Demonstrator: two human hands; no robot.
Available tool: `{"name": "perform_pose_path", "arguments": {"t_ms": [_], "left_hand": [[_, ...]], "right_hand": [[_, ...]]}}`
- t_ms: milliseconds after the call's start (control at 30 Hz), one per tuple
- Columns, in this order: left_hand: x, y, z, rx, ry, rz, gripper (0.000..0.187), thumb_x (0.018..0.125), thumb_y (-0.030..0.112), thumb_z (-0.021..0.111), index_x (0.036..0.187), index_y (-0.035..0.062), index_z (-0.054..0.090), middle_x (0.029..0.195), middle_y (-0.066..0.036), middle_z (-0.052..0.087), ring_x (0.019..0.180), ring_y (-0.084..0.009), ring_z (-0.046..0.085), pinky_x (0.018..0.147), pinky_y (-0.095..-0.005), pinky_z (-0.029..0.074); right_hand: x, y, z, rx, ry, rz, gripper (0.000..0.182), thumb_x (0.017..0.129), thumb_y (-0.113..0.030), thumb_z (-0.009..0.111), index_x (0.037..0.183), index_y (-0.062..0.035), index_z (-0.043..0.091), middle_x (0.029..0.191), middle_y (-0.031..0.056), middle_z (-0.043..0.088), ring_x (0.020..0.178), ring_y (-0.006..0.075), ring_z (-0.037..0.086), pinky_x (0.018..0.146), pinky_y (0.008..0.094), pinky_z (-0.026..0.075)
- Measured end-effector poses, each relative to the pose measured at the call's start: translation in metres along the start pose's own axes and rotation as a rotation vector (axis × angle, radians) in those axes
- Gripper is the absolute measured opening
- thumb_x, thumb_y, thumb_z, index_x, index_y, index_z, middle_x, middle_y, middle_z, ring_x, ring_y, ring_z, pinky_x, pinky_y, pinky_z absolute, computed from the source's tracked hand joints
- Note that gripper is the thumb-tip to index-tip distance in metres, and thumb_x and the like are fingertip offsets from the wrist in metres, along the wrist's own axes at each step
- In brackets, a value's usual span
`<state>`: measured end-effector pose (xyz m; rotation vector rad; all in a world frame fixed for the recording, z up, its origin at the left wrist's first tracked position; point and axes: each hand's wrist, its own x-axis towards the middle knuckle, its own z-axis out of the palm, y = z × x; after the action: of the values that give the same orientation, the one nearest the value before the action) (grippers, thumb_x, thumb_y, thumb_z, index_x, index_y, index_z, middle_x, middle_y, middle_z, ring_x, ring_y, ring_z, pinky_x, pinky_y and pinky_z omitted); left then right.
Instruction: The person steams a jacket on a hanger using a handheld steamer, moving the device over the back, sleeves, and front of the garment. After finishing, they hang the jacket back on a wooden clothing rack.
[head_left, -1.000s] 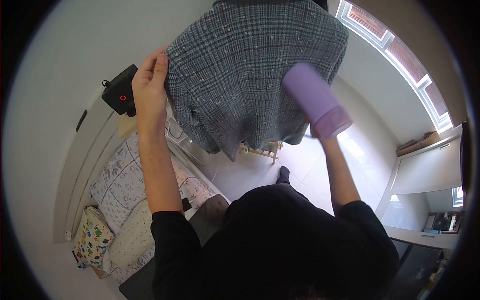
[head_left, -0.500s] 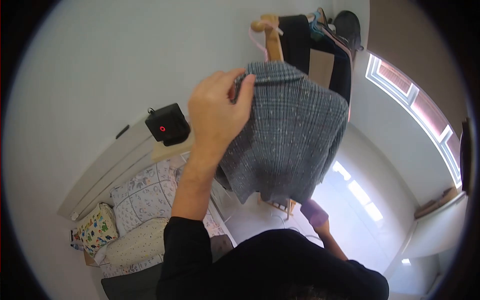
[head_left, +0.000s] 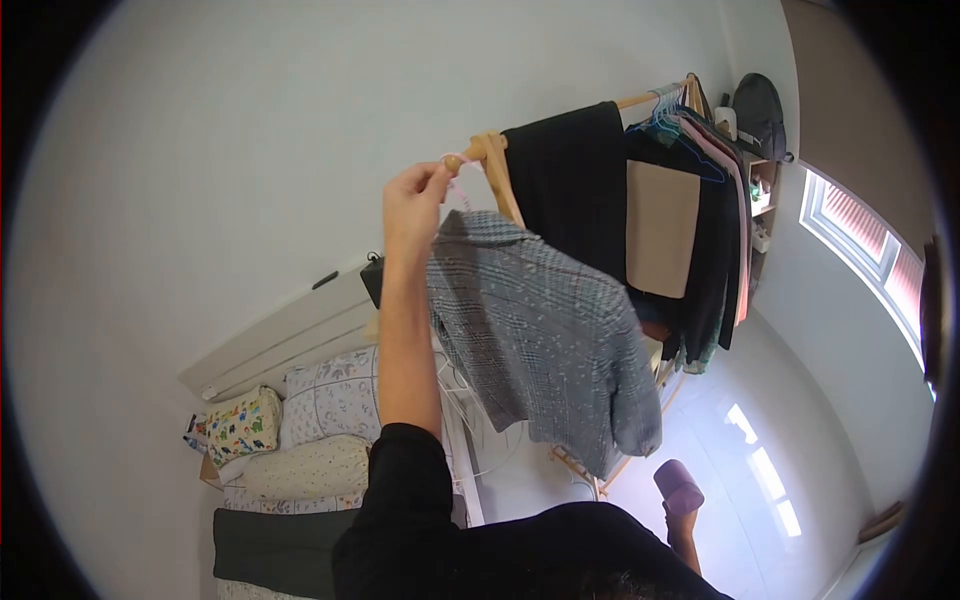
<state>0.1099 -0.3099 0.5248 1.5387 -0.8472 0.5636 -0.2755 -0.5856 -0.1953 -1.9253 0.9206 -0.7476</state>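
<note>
A grey checked jacket (head_left: 540,330) hangs on a pink hanger (head_left: 461,192), whose hook is over the knob at the near end of the wooden clothes rack (head_left: 490,150). My left hand (head_left: 412,205) is raised there, fingers closed at the hanger's hook beside the knob. The jacket hides most of the hanger. Low on the right, my right hand (head_left: 681,522) grips a mauve cylindrical device (head_left: 679,487) from below, away from the jacket. Its exact kind does not show.
Black trousers (head_left: 565,180) and several garments on hangers fill the rack. A dark backpack (head_left: 758,105) sits on a shelf behind it. To the left is a bed with a patterned pillow (head_left: 335,400), a bolster (head_left: 310,468) and dark green fabric (head_left: 270,545). A window (head_left: 855,225) is at right.
My left hand has moved from the jacket's collar up to the hanger's hook. The jacket has turned somewhat. The view has shifted, showing more of the rack and the mauve device.
</note>
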Motion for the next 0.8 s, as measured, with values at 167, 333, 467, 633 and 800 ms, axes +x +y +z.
{"name": "perform_pose_path", "arguments": {"t_ms": [167,333,467,633,800], "left_hand": [[0.011,0.030,-0.046,0.215,0.079,0.143,0.014,0.089,0.011,0.057,0.087,0.0010,0.067,0.074,0.000,0.058,0.069,-0.0064,0.049,0.062,-0.0218,0.038],[-0.025,0.081,-0.095,0.150,-0.086,0.012,0.012,0.088,0.009,0.052,0.084,0.0036,0.062,0.078,-0.001,0.059,0.078,-0.0082,0.052,0.074,-0.0232,0.040],[-0.093,0.123,-0.106,0.493,-0.088,0.023,0.011,0.087,-0.003,0.048,0.090,-0.0015,0.059,0.082,-0.005,0.060,0.077,-0.0110,0.054,0.074,-0.0260,0.045],[-0.172,0.170,-0.139,0.682,0.221,0.090,0.017,0.085,-0.009,0.048,0.096,-0.0062,0.061,0.083,-0.009,0.063,0.077,-0.0158,0.060,0.078,-0.0284,0.048],[-0.227,0.204,-0.203,1.036,0.693,0.177,0.016,0.090,0.005,0.057,0.100,-0.0069,0.062,0.088,-0.017,0.066,0.072,-0.0194,0.065,0.072,-0.0302,0.056]], "right_hand": [[0.026,-0.074,-0.052,0.091,-0.153,0.157,0.024,0.077,-0.012,0.071,0.089,-0.0045,0.053,0.057,0.0021,0.051,0.045,0.0138,0.050,0.039,0.0299,0.038],[0.050,-0.095,-0.079,0.249,-0.308,0.340,0.023,0.079,-0.016,0.071,0.087,-0.0034,0.054,0.061,0.0037,0.054,0.051,0.0149,0.053,0.044,0.0314,0.041],[0.062,-0.089,-0.071,0.138,-0.462,0.244,0.023,0.081,-0.019,0.069,0.087,-0.0023,0.054,0.061,0.0061,0.056,0.053,0.0171,0.056,0.048,0.0327,0.043],[0.066,-0.108,-0.041,0.213,-0.834,0.221,0.026,0.082,-0.018,0.067,0.098,-0.0007,0.058,0.070,0.0071,0.061,0.061,0.0165,0.059,0.056,0.0304,0.047],[0.044,-0.168,0.016,0.072,-1.073,-0.069,0.017,0.082,-0.015,0.067,0.089,-0.0009,0.058,0.073,0.0086,0.060,0.066,0.0172,0.061,0.057,0.0315,0.048]]}}
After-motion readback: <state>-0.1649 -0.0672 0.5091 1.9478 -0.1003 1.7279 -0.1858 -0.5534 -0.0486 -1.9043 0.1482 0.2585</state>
